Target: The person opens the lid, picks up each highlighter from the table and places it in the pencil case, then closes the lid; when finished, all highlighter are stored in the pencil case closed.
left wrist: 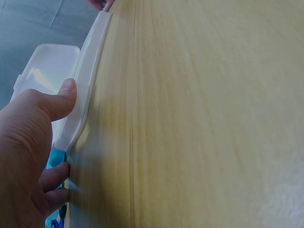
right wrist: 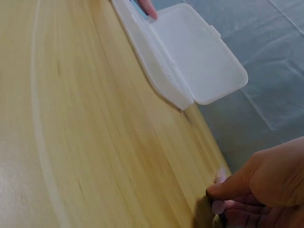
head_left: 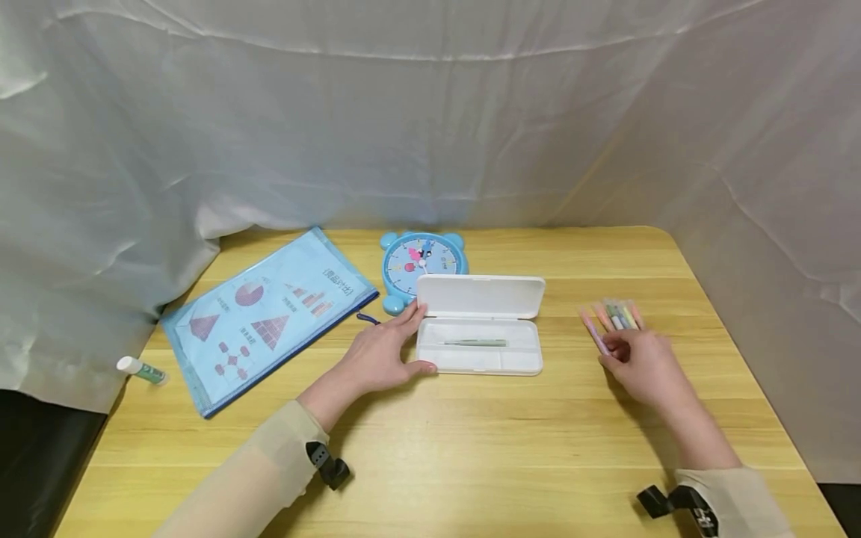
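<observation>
A white pencil case [head_left: 480,297] lies with its lid raised; one slim pale green pen [head_left: 474,343] rests inside. My left hand [head_left: 380,351] grips the left end of the case, thumb at the front corner and fingers toward the hinge. To the right, my right hand [head_left: 642,362] pinches a pink pen [head_left: 593,330] between thumb and fingers. Several other coloured pens [head_left: 619,315] lie beside it, partly hidden behind the fingers. In the right wrist view, the round end of the held pen [right wrist: 218,207] shows under the thumb.
A blue toy clock [head_left: 424,265] sits behind the case's left side. Farther left lies a blue zip pouch [head_left: 269,321] printed with charts. A glue stick [head_left: 141,370] is near the table's left edge. Grey cloth [head_left: 430,119] hangs behind the wooden table [head_left: 498,456].
</observation>
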A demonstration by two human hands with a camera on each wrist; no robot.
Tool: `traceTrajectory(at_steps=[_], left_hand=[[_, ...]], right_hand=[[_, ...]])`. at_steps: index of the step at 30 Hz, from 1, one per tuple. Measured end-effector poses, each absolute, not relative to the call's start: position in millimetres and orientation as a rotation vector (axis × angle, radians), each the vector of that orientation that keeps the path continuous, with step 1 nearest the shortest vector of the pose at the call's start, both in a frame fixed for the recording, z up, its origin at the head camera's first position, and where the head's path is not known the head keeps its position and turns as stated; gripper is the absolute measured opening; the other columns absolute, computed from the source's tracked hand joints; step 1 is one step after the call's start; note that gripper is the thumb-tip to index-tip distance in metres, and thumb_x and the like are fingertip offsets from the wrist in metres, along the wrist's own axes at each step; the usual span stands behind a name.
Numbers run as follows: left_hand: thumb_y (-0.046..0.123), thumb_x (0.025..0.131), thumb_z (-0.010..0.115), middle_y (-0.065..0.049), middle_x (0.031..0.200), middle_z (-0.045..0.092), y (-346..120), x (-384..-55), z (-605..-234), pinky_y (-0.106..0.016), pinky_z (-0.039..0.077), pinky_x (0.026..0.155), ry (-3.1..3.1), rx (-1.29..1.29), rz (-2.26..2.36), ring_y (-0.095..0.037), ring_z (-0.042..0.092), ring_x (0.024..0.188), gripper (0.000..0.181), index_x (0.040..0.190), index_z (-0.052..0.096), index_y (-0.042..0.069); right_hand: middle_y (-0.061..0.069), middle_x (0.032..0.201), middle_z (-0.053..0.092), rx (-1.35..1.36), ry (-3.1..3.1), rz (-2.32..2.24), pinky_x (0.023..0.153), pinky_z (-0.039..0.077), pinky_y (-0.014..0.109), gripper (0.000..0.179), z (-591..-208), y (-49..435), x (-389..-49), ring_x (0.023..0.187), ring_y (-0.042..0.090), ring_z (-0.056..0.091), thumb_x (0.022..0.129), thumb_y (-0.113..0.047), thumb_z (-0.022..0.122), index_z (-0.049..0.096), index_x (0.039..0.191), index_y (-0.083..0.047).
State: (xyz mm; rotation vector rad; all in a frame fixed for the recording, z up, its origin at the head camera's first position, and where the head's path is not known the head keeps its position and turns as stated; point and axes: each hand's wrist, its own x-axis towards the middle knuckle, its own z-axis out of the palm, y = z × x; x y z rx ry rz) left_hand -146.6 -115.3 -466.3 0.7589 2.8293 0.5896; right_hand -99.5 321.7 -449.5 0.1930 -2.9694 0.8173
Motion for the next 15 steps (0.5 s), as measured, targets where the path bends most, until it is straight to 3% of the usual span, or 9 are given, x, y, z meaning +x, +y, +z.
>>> traceTrajectory(at_steps=[9, 15], left_hand=[[0.069, 0.089, 0.074, -0.002, 0.173, 0.022, -115.3, -145.8, -466.1, -0.047, 0.054, 0.086, 2.832, 0.755, 0.589, -0.035, 0.049, 0.144, 0.107, 0.169, 0.024, 0.020], [0.070, 0.089, 0.073, -0.001, 0.173, 0.021, -115.0, -146.1, -466.1, -0.048, 0.054, 0.088, 2.825, 0.751, 0.587, -0.035, 0.049, 0.144, 0.107, 0.169, 0.022, 0.021]], right_hand=[[0.007, 0.081, 0.072, 0.168, -3.012, 0.809, 0.065, 0.054, 0.036, 0.017, -449.3, 317.9, -100.8, 0.074, 0.021, 0.066, 0.089, -0.001, 0.079, 0.076, 0.102, 0.009], [0.006, 0.082, 0.071, 0.157, -2.970, 0.870, 0.063, 0.051, 0.030, 0.016, -447.1, 318.5, -98.5, 0.073, 0.020, 0.064, 0.090, 0.000, 0.077, 0.076, 0.103, 0.009]])
